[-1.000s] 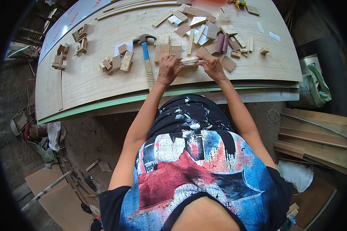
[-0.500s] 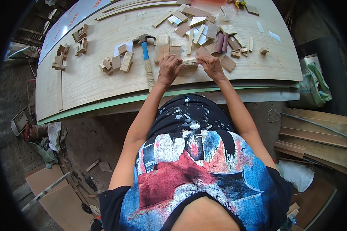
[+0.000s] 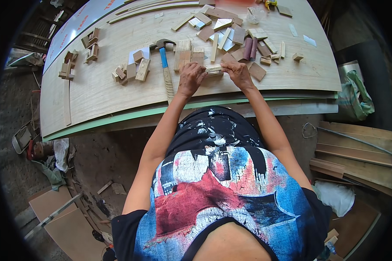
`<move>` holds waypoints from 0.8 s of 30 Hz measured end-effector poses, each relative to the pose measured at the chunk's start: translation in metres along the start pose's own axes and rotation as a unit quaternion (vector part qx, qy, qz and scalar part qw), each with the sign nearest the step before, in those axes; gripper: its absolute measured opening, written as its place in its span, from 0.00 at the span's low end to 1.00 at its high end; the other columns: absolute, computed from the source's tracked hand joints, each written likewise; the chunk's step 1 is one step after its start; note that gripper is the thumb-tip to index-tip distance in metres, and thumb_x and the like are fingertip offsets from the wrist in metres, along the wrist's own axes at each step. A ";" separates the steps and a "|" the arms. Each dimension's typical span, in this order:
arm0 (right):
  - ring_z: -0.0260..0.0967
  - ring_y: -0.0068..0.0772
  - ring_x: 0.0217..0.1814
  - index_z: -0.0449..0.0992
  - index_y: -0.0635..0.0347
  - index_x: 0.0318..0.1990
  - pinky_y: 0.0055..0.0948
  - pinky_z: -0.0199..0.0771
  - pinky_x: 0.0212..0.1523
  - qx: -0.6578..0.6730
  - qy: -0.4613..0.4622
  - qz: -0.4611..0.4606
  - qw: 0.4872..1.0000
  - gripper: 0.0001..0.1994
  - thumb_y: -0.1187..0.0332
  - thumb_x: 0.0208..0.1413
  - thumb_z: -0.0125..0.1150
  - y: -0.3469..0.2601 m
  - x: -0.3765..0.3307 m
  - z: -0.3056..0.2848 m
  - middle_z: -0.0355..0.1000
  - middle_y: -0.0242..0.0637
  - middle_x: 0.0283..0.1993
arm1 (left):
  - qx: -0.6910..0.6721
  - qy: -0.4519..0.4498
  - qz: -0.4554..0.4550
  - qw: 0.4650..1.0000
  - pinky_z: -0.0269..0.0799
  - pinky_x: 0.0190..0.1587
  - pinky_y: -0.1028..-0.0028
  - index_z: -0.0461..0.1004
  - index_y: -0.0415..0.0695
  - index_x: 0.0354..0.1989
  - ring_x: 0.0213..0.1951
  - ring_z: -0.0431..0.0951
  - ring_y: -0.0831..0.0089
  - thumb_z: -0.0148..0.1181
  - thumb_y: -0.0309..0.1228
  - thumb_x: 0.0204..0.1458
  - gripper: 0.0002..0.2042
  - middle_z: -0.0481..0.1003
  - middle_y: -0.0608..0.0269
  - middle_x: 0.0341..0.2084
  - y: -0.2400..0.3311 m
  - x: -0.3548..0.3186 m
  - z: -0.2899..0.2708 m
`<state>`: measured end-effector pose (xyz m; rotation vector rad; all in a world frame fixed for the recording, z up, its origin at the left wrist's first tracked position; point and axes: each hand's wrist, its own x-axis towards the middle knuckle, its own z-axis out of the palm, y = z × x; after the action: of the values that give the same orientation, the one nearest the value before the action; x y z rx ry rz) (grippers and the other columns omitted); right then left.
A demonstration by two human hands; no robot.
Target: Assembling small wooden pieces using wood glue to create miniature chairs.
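Between my two hands is a small wooden block (image 3: pixel 214 70), low over the near part of the table. My left hand (image 3: pixel 191 79) is closed with its fingertips on the block's left end. On its other end, the bent fingers of my right hand (image 3: pixel 237 74) grip it. Just beyond my left hand stand several light and brown wood blocks (image 3: pixel 185 55) set side by side. A claw hammer (image 3: pixel 164 58) with a blue and wooden handle lies left of them. Further left are small wood offcuts (image 3: pixel 131 71) and a white piece of paper (image 3: pixel 133 53) beneath some of them.
Loose wood pieces (image 3: pixel 238 35) are heaped at the back right of the plywood table (image 3: pixel 104 95). Small joined wood pieces (image 3: pixel 91 52) stand at its left. A yellow tape measure (image 3: pixel 271 4) lies at the far edge. Boards (image 3: pixel 357 148) are stacked on the floor at right.
Almost nothing differs. Both hands keep their hold on the small wooden block, in the same place.
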<state>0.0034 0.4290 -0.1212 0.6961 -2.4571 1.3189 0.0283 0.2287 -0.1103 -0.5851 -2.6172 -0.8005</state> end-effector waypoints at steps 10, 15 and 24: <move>0.69 0.40 0.37 0.72 0.65 0.39 0.28 0.69 0.37 0.024 -0.002 0.058 0.998 0.15 0.74 0.39 0.60 -0.014 -0.003 -0.006 0.71 0.44 0.35 | -0.006 0.004 0.000 1.000 0.57 0.46 0.66 0.71 0.46 0.34 0.44 0.67 0.63 0.61 0.39 0.36 0.17 0.72 0.62 0.33 -0.005 0.000 -0.002; 0.68 0.42 0.40 0.73 0.63 0.37 0.30 0.67 0.41 -0.026 0.050 0.023 0.998 0.13 0.73 0.40 0.60 -0.012 0.000 -0.007 0.71 0.44 0.36 | -0.056 -0.027 -0.060 0.996 0.60 0.43 0.67 0.70 0.44 0.36 0.40 0.69 0.62 0.62 0.32 0.34 0.17 0.72 0.60 0.31 -0.013 -0.004 -0.007; 0.68 0.41 0.39 0.74 0.62 0.33 0.30 0.67 0.40 -0.054 0.088 0.054 0.993 0.09 0.73 0.42 0.58 -0.015 0.000 -0.009 0.72 0.41 0.35 | -0.136 -0.036 -0.137 0.980 0.68 0.36 0.73 0.69 0.39 0.36 0.32 0.74 0.65 0.59 0.24 0.38 0.14 0.72 0.56 0.26 -0.015 -0.004 -0.004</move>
<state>0.0114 0.4294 -0.1050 0.4082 -2.4301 1.2167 0.0254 0.2142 -0.1158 -0.3283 -2.7102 -1.2594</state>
